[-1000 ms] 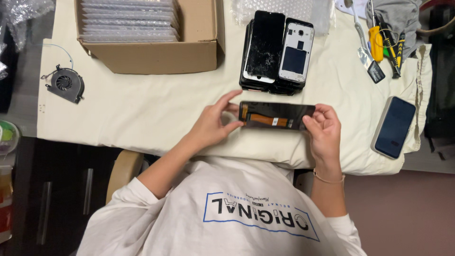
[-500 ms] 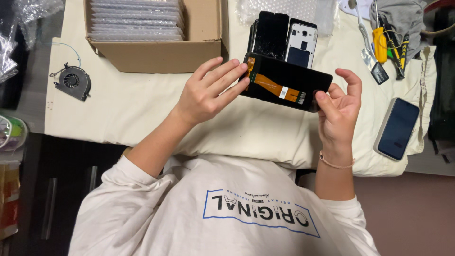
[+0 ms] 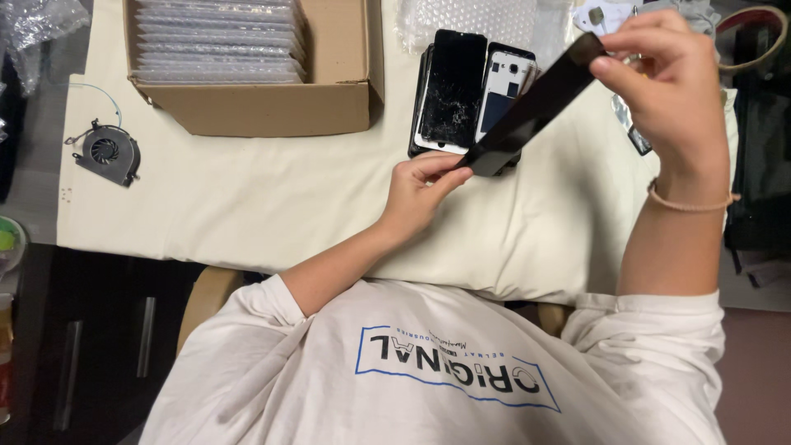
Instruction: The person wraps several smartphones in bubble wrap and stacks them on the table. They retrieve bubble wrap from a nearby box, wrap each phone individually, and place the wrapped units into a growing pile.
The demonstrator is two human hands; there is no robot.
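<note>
The box (image 3: 272,107) is cut off by the top edge, as is the bubble wrap (image 3: 478,21). The right hand (image 3: 667,91) hides the tools behind it and the panel's (image 3: 535,103) upper end. The phones' (image 3: 470,91) lower right corner is hidden by the panel.

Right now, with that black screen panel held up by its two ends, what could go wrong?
1. The black screen panel is pinched only at its ends by the left hand and right hand, in mid-air; a slip could drop it onto the stacked phones below.
2. Held only by its ends, it could flex or crack if squeezed.
3. Fingertips on the glass may smudge it.
</note>
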